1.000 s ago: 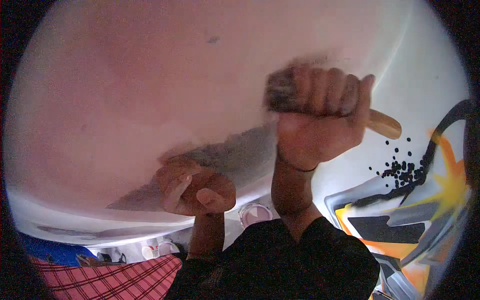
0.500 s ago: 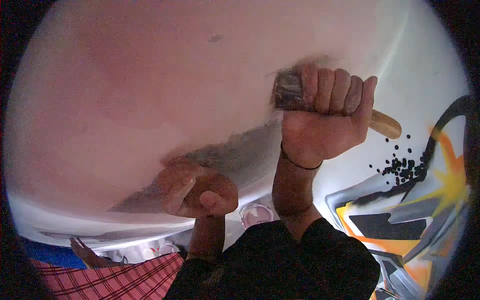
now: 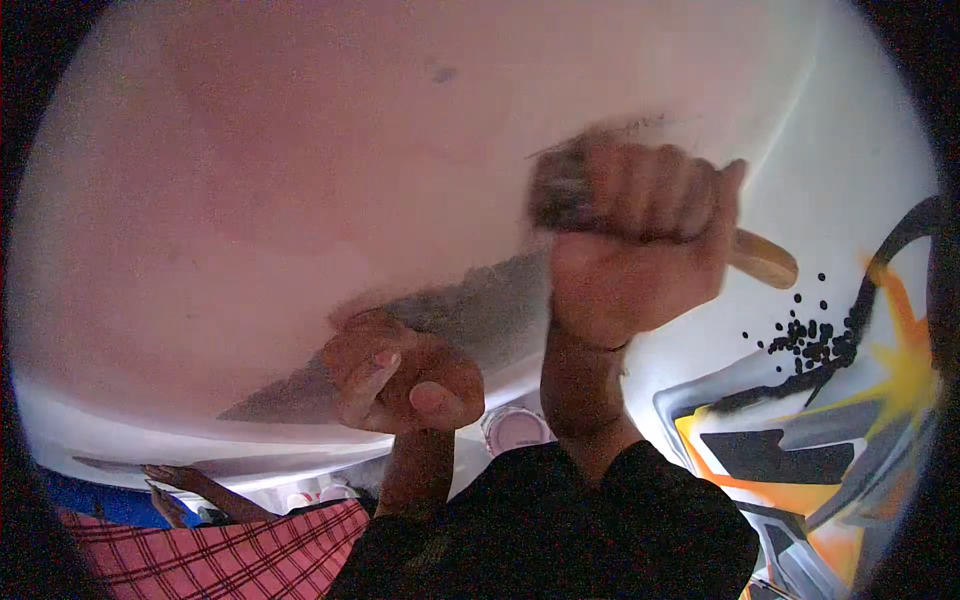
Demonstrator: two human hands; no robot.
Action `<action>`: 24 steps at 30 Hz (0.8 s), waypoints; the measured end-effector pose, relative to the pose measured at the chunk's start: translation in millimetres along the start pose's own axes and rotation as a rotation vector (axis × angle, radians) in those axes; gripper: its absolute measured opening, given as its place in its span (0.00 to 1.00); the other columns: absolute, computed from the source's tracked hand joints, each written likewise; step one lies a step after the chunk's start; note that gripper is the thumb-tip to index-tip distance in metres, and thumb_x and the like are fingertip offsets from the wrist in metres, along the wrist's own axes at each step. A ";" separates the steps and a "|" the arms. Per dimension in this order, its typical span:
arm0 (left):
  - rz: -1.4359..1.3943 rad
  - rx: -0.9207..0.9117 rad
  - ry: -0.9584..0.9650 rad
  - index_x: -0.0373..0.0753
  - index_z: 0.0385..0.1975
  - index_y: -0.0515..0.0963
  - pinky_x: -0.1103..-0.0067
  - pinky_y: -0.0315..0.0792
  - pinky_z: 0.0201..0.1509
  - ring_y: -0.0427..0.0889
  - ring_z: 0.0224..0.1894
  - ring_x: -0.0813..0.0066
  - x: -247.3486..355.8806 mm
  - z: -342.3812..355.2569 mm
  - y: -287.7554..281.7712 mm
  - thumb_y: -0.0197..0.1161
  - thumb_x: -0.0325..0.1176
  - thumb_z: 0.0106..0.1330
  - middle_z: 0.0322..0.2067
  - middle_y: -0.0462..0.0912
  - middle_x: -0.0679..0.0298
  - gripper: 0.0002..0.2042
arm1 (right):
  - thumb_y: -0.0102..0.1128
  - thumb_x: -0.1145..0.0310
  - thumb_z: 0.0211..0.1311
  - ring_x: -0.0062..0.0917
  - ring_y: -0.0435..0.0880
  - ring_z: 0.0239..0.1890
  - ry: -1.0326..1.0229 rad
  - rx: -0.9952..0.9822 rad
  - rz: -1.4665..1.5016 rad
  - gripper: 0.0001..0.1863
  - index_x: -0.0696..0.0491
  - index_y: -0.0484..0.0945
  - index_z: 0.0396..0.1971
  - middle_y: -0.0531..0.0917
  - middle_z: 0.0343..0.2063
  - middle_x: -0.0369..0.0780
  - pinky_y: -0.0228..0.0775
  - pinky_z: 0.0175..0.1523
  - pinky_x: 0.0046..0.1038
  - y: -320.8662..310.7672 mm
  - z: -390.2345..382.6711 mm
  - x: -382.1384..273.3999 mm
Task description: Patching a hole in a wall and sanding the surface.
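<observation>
My right hand (image 3: pixel 645 195) is closed in a fist round a tool that has a pale wooden handle (image 3: pixel 768 258) and a dark, broad, flat head (image 3: pixel 562 190). The head sticks out left of my fingers against the pinkish overhead surface (image 3: pixel 250 180); motion blurs it, and its exact kind does not show. Lower and to the left, my left hand (image 3: pixel 410 378) is raised close to the same surface. Its fingers are curled with the thumb toward me, and whatever they may hold is hidden. A dark grey band (image 3: pixel 500 295), perhaps shadow, stretches between both hands.
A painted wall (image 3: pixel 790 455) in grey, orange, yellow and black rises at the right. Below my arms stands a round tub (image 3: pixel 515 430). At lower left are another person's hand (image 3: pixel 172 505) and a red plaid garment (image 3: pixel 230 560). A small grey mark (image 3: pixel 444 74) shows overhead.
My right hand and the tool have shifted slightly left and down. The left hand has moved a little right. At lower left, more of the other person's hands and forearm shows.
</observation>
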State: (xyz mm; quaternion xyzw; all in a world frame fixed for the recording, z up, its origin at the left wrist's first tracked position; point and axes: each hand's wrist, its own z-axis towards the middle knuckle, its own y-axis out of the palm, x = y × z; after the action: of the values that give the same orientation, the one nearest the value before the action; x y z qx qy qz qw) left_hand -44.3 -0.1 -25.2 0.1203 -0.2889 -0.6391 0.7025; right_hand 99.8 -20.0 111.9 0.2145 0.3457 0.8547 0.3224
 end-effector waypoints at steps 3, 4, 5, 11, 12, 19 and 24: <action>0.033 -0.008 0.077 0.33 0.34 0.72 0.61 0.65 0.52 0.72 0.33 0.64 3.8 0.1 12.0 0.57 0.39 0.57 0.23 0.74 0.57 0.14 | 0.34 0.58 0.72 0.17 0.44 0.11 0.022 0.009 0.013 0.26 0.43 0.52 0.09 0.50 0.08 0.28 0.44 0.21 0.23 -1.5 0.9 2.4; 0.007 0.028 0.056 0.34 0.33 0.72 0.62 0.65 0.51 0.72 0.34 0.64 3.6 -2.8 10.7 0.57 0.39 0.57 0.23 0.74 0.58 0.14 | 0.34 0.58 0.72 0.17 0.44 0.11 0.022 0.035 0.031 0.26 0.43 0.52 0.09 0.50 0.08 0.28 0.44 0.20 0.23 -3.6 3.5 1.8; -0.018 0.063 0.035 0.34 0.33 0.72 0.62 0.65 0.50 0.72 0.34 0.64 3.8 -3.7 9.1 0.57 0.39 0.56 0.22 0.74 0.58 0.14 | 0.35 0.57 0.72 0.17 0.44 0.11 0.008 0.031 0.043 0.26 0.43 0.52 0.09 0.50 0.08 0.29 0.43 0.20 0.23 -10.4 7.2 -6.9; -0.047 -0.008 0.180 0.33 0.32 0.72 0.60 0.65 0.51 0.72 0.32 0.63 10.5 10.0 25.7 0.57 0.39 0.57 0.24 0.74 0.55 0.13 | 0.36 0.58 0.71 0.18 0.43 0.10 -0.029 0.051 0.012 0.26 0.43 0.52 0.09 0.50 0.08 0.29 0.43 0.20 0.23 2.2 -0.4 0.1; -0.054 -0.023 0.212 0.33 0.31 0.72 0.60 0.65 0.51 0.72 0.32 0.62 10.6 13.9 29.6 0.57 0.39 0.57 0.24 0.74 0.55 0.13 | 0.36 0.58 0.71 0.18 0.43 0.10 -0.032 0.068 0.019 0.26 0.43 0.52 0.09 0.50 0.07 0.29 0.43 0.20 0.23 0.3 3.3 -2.5; -0.007 -0.095 0.283 0.33 0.33 0.70 0.60 0.66 0.51 0.72 0.32 0.62 16.9 31.6 29.5 0.56 0.40 0.59 0.28 0.74 0.53 0.14 | 0.36 0.59 0.71 0.18 0.43 0.10 0.033 0.099 0.013 0.25 0.43 0.53 0.09 0.51 0.07 0.29 0.42 0.19 0.25 8.1 -7.4 10.4; 0.125 0.068 -0.030 0.35 0.35 0.67 0.62 0.68 0.50 0.71 0.33 0.62 10.9 30.9 -56.1 0.54 0.40 0.61 0.29 0.72 0.55 0.14 | 0.36 0.59 0.71 0.17 0.43 0.11 -0.039 0.038 0.080 0.25 0.43 0.52 0.10 0.48 0.08 0.29 0.44 0.21 0.23 13.6 -13.8 15.0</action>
State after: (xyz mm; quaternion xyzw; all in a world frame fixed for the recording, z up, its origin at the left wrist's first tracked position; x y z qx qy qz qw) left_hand -107.8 -13.0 -27.8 0.1162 -0.3279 -0.5856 0.7322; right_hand 75.7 -23.2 114.8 0.2507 0.3466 0.8559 0.2904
